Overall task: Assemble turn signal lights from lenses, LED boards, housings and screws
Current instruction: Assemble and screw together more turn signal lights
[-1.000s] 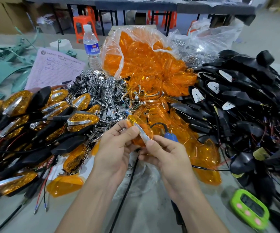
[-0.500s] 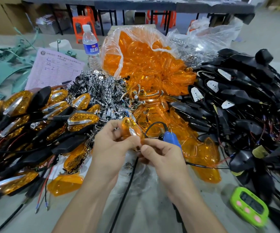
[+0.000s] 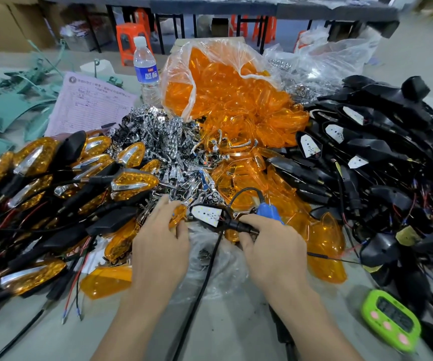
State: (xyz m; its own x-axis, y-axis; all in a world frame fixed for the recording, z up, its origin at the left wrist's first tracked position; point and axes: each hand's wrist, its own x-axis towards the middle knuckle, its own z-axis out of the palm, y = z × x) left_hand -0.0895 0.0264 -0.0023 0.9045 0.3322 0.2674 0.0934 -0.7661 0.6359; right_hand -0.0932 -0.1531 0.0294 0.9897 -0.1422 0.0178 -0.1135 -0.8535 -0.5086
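Right hand (image 3: 270,246) gripping a black housing (image 3: 237,226) by its stem, LED board (image 3: 207,214) face-up, the left hand (image 3: 158,243) pinches an amber lens (image 3: 177,217), best seated squarely before screwing.

Of the person, only two hands and two forearms are shown, in the lower middle of the frame. The left hand (image 3: 159,246) is seen left of centre and the right hand (image 3: 275,248) right of centre. Both hands are bare, and both forearms are bare from the wrist down to the lower edge of the frame. Knuckles and tendons are faintly marked on the backs of the hands. The left fingertips are blurred.
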